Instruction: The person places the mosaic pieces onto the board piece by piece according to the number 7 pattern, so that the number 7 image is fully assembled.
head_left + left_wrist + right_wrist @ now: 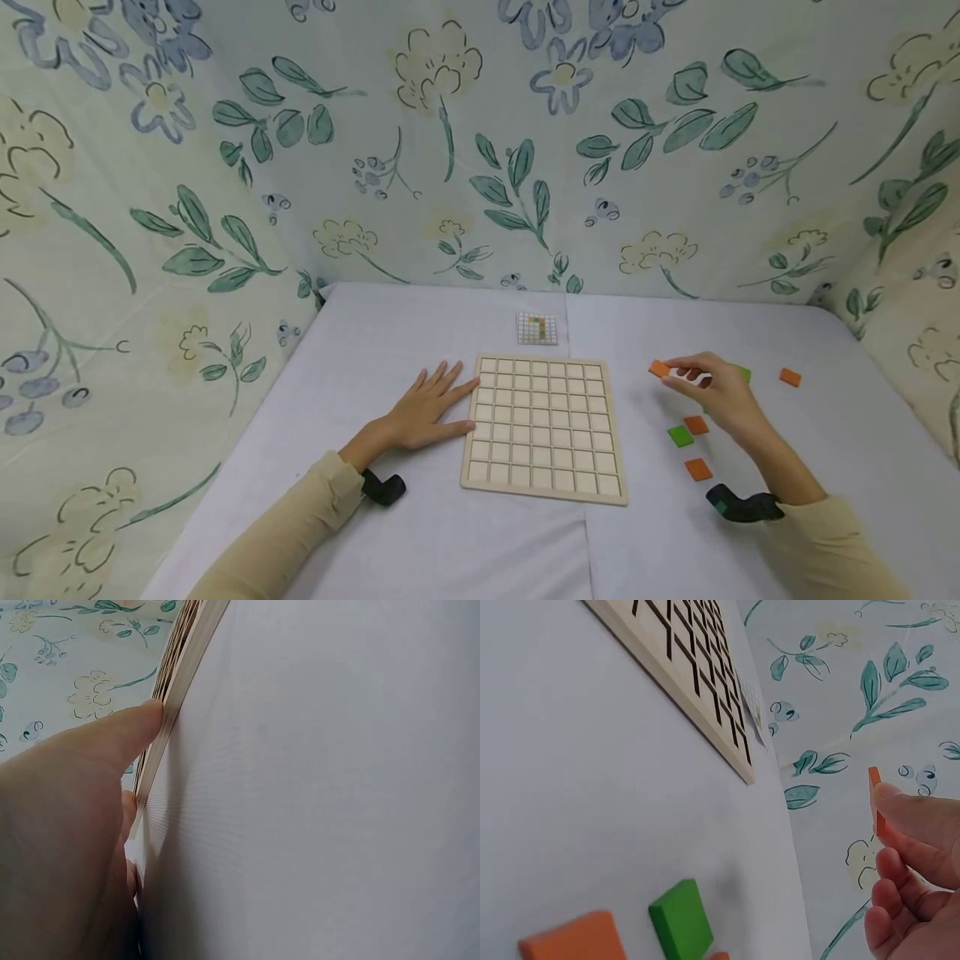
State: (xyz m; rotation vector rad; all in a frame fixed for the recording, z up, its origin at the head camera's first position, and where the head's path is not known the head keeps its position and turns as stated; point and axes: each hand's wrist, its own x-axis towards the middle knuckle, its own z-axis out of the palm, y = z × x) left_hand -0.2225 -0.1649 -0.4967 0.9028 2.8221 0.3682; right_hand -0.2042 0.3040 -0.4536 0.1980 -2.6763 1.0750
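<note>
A square wooden grid board (545,493) with rows of shallow cells lies in the middle of the table. My left hand (423,412) is spread flat at its left side, with thumb and a fingertip touching the edge; the left wrist view shows the thumb (135,727) against the board's rim (174,701). To the right of the board, my right hand (716,392) pinches an orange square tile (659,369) between thumb and fingers, held up over the table. In the right wrist view that tile (877,802) is seen nearly edge-on.
Below the right hand lie a green tile (681,436) and orange tiles (696,425) (698,470). Another orange tile (790,377) is farther right, and a green one (746,375) is partly hidden behind the hand. A small printed grid card (537,329) lies behind the board, before a floral cloth (450,217).
</note>
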